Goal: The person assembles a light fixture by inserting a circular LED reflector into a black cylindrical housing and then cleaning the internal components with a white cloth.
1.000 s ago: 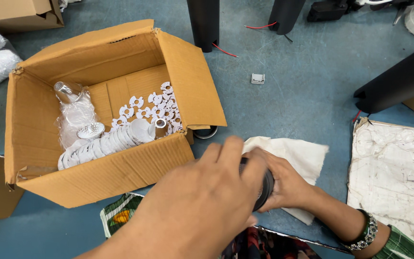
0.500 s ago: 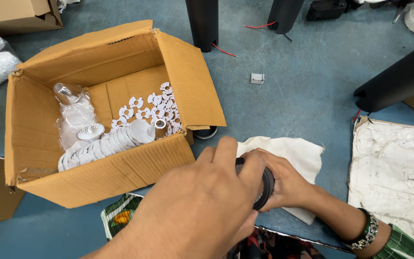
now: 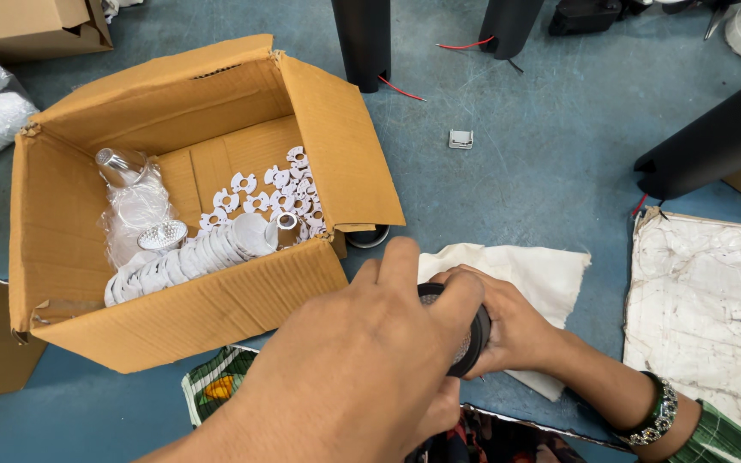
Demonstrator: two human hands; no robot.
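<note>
Little has shifted since the earlier frames: left hand (image 3: 362, 369) sits slightly lower over the part, its fingers curled a touch further round the rim; box and cloth unmoved.

Grip, left: closed from above on a round black housing (image 3: 469, 339), fingers over its top edge. Grip, right: right hand (image 3: 516, 330) closed on the same housing from the far side, thumb and fingers wrapped about it. Wrist of that arm carries a dark green bangle (image 3: 658, 411); a green striped sleeve (image 3: 713, 437) follows.

Housing: held between both hands just above the near edge of the bench (image 3: 516, 171), a pale ribbed face partly visible between the fingers; most of it hidden.

Under the hands: cream cloth (image 3: 542, 274), lying flat on the blue bench top near the near edge.

Left of the hands: open cardboard box (image 3: 173, 317), flaps up, holding a row of stacked white discs (image 3: 190, 257), loose white notched rings (image 3: 285, 193) on its floor, a clear plastic bag (image 3: 135, 210) of parts, and a small metal cup (image 3: 285, 230).

Just beyond the box's right corner: dark ring (image 3: 369, 237), partly hidden.

Mid bench: small white clip (image 3: 460, 139).

Far edge: two black posts (image 3: 364, 39), red wire (image 3: 400, 88).

Right edge: crumpled white sheet (image 3: 705, 309); black tube (image 3: 713, 137) above it.
</note>
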